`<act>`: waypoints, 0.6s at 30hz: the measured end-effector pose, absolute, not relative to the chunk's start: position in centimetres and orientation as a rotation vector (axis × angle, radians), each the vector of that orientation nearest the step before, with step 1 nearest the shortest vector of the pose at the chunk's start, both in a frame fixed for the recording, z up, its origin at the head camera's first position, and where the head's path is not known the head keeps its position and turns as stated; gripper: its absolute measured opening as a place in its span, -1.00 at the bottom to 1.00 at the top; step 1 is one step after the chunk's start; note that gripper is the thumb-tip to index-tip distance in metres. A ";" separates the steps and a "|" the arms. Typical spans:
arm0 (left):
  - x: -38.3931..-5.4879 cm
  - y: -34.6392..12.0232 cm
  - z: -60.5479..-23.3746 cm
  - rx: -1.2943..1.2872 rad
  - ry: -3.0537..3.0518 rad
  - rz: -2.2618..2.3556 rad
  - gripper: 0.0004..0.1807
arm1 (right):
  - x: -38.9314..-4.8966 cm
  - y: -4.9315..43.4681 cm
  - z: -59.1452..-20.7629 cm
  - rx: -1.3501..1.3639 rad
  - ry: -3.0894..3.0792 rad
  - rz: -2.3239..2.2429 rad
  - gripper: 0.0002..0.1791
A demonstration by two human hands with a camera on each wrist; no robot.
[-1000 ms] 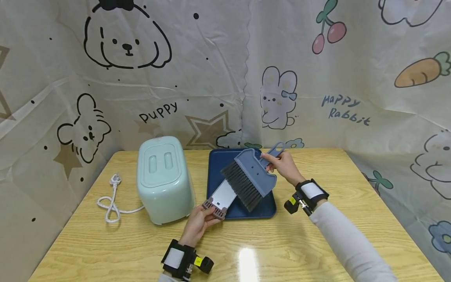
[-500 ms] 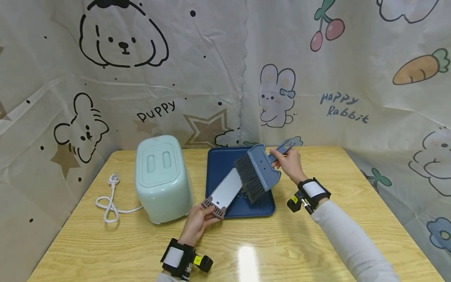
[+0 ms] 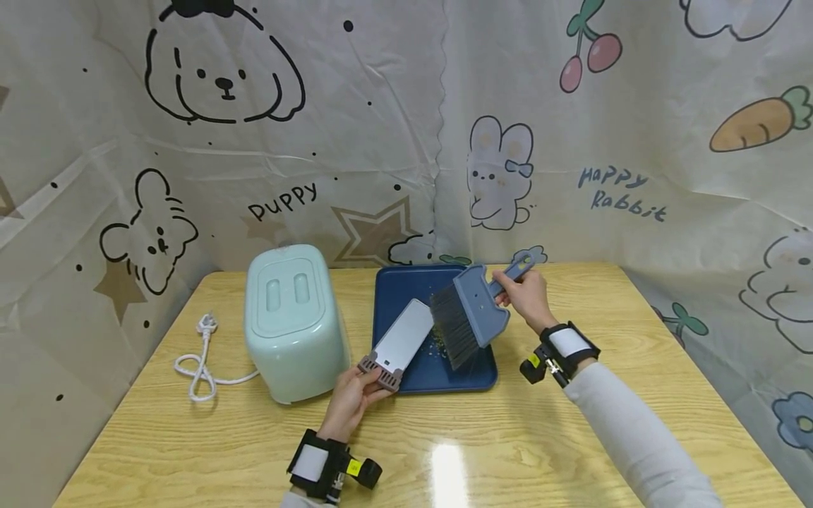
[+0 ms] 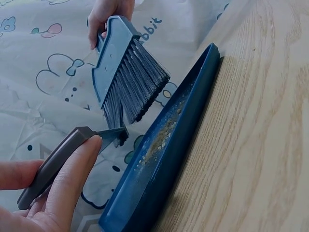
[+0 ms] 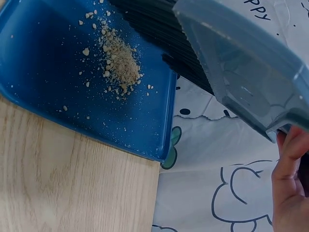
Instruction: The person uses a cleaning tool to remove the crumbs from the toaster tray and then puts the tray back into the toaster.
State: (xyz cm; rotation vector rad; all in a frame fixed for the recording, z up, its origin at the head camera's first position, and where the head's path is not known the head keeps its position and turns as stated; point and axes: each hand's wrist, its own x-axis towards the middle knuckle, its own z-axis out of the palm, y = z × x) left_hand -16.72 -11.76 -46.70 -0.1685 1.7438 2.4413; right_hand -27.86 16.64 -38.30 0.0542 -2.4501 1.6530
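Note:
My left hand (image 3: 348,403) pinches the brownish, slotted end of a flat silver crumb tray (image 3: 408,333), which is held over the blue tray (image 3: 395,286). With my right hand (image 3: 528,299) I grip the handle of a blue-grey hand brush (image 3: 484,307). Its dark bristles point down and left, just right of the crumb tray. In the left wrist view the bristle tips hang above the blue tray, beside the crumb tray's far end. A pile of tan crumbs (image 5: 120,65) lies scattered on the blue tray.
A mint-green toaster (image 3: 293,331) with its lid on stands left of the blue tray. Its white cord and plug (image 3: 202,367) lie looped on the wooden table (image 3: 521,451). A printed cloth (image 3: 381,141) hangs close behind the table.
The brush has moved right, off the crumb tray it overlapped, and tilted more upright. More of the crumb tray and the crumbs beneath now shows. The left hand has shifted slightly left.

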 end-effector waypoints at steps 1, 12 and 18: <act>-16.7 -11.8 -46.7 -0.173 1.746 2.439 -0.54 | -27.8 16.7 -38.3 0.058 -2.449 1.657 -0.62; -16.7 -11.6 -46.7 -0.205 1.755 2.427 -0.55 | -27.4 17.1 -38.4 0.031 -2.474 1.660 -0.62; -16.8 -11.7 -46.8 -0.231 1.733 2.442 -0.55 | -27.2 17.7 -38.8 0.028 -2.462 1.665 -0.63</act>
